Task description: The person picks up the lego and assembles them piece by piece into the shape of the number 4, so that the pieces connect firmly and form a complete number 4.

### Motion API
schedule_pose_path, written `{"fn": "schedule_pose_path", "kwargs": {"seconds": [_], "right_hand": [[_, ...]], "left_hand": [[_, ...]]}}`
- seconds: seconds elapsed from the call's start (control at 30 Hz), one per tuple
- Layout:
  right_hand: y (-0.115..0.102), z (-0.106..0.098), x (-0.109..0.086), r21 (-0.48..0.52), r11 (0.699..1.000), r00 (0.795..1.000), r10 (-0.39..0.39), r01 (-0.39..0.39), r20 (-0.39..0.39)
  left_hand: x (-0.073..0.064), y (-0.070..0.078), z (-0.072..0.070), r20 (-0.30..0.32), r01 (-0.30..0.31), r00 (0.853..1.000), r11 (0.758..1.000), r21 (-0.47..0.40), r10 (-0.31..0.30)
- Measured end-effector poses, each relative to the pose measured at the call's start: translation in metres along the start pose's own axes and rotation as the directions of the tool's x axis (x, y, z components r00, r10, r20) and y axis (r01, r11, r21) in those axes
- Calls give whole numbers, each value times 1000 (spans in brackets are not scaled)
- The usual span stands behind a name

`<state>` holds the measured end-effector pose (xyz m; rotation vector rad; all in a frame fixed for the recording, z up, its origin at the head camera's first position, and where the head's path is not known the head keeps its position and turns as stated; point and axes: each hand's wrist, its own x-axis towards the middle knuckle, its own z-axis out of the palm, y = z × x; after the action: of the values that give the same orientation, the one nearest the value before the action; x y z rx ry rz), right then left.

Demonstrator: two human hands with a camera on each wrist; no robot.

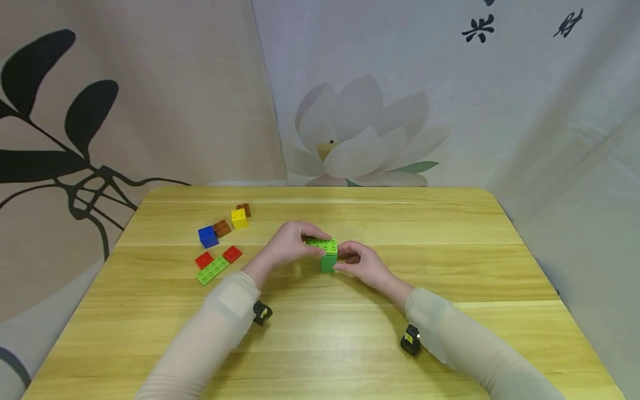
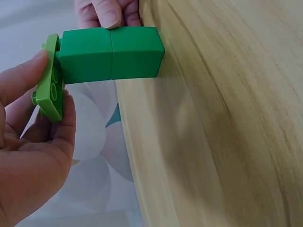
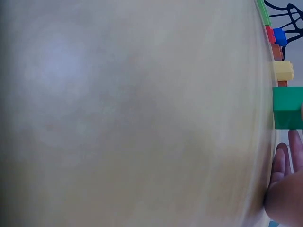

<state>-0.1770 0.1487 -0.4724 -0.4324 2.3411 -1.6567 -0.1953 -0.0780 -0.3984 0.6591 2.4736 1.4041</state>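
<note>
While left hand (image 1: 290, 243) pinches lime plate (image 1: 328, 246), blue brick (image 1: 208, 237), yellow brick (image 1: 239, 219) leftward

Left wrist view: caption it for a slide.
Left hand pinches a light green brick atop two stacked green blocks that the right hand holds.

A cream, stretchy fabric left sleeve (image 1: 200, 344) and matching right sleeve (image 1: 470, 339) have greyer patches near their cuffs; a small, blocky black left wrist device (image 1: 262, 313) and right wrist device (image 1: 411, 340) bear yellow markings.
</note>
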Motion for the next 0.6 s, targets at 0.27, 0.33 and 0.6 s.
{"fn": "schedule_pose_path", "kwargs": {"seconds": [0.27, 0.33, 0.6], "right_hand": [[2, 0, 1, -9, 1000, 1000, -7, 7, -3], [2, 1, 1, -7, 1000, 1000, -6, 6, -5], [1, 1, 0, -5, 1000, 1000, -2, 2, -8]], "left_hand": [[-1, 3, 0, 10, 38, 999, 999, -8, -38], [-1, 3, 0, 8, 44, 999, 999, -8, -44], [-1, 2, 2, -10, 64, 998, 998, 5, -64]]}}
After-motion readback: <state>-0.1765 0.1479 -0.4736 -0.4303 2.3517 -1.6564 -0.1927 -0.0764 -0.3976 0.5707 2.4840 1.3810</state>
